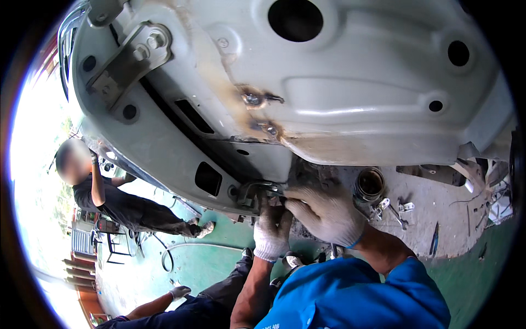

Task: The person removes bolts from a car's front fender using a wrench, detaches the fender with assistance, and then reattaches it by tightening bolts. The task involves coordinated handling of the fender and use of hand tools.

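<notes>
At the lower edge of a pale grey car body (356, 93): two gloved hands, side by side, working close to a small metal fitting (249, 196) at the corner of the curved panel (159, 145)

Left hand (272, 227): white knitted glove, darkened at the fingers; fingertips raised to the fitting, just beside it or touching; whether its grip is closed on anything cannot be told

Right hand (326, 214): matching glove, thumb side toward the left hand, fingers bent under the body; state of grip hidden, cannot be told

Car body: two brown scorched spots (253, 99) near the middle, one above the other; large round hole (296, 20) at the top; bolted bracket (131, 60) at upper left

Right of the hands, on a worn pale surface (444, 211): open round can (370, 185), brown inside; wrench (396, 215); small metal piece (406, 207) beside it; slim blue-handled tool (434, 241), well apart

Left side: person in dark clothes (139, 208), one arm raised near the car; hose (203, 245) on green floor (230, 233)

Lower left: another person's gloved hand (179, 292), near dark trousers
</notes>
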`<control>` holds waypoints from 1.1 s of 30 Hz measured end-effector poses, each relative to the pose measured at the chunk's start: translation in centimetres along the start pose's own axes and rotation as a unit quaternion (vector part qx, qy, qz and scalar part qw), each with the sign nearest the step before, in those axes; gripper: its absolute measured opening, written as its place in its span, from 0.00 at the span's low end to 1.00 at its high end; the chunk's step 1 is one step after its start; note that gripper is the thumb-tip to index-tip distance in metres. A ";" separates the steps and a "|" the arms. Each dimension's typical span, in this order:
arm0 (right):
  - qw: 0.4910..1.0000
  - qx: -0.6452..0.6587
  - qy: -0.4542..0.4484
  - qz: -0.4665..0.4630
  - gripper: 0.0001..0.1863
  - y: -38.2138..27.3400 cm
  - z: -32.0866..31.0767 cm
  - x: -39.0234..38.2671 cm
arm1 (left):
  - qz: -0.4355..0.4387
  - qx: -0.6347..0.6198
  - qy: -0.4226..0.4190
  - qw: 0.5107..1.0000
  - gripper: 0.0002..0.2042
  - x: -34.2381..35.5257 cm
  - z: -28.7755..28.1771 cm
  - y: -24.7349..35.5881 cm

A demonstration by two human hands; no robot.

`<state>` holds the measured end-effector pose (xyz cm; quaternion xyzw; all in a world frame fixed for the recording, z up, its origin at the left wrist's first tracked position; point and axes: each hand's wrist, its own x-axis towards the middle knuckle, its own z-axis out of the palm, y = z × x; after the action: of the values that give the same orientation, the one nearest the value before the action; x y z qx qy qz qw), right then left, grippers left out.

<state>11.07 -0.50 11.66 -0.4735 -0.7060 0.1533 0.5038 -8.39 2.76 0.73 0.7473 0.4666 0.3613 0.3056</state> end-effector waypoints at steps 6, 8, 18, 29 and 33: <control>0.997 -0.061 -0.005 -0.057 0.08 -0.1 0.4 2.9 | 0.065 0.039 0.051 0.996 0.44 0.0 0.6 0.3; 0.990 -0.058 -0.079 -0.102 0.09 -0.7 -0.4 2.7 | 0.091 0.088 0.086 0.988 0.44 -0.1 1.0 -0.1; 0.999 -0.009 0.006 -0.049 0.14 5.8 2.7 -5.2 | -0.013 -0.073 0.047 0.996 0.44 -0.4 1.6 0.0; 0.997 -0.029 0.001 0.070 0.10 7.5 5.6 -7.5 | -0.009 -0.048 0.043 0.998 0.44 -0.1 1.7 0.2; 0.998 0.010 0.067 -0.002 0.12 5.8 3.3 -5.4 | -0.016 -0.068 0.031 0.997 0.43 -0.4 1.5 0.0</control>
<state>11.44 -1.14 3.08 -0.4765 -0.6698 0.1275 0.5551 -7.25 2.19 -0.20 0.7055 0.4625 0.4101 0.3466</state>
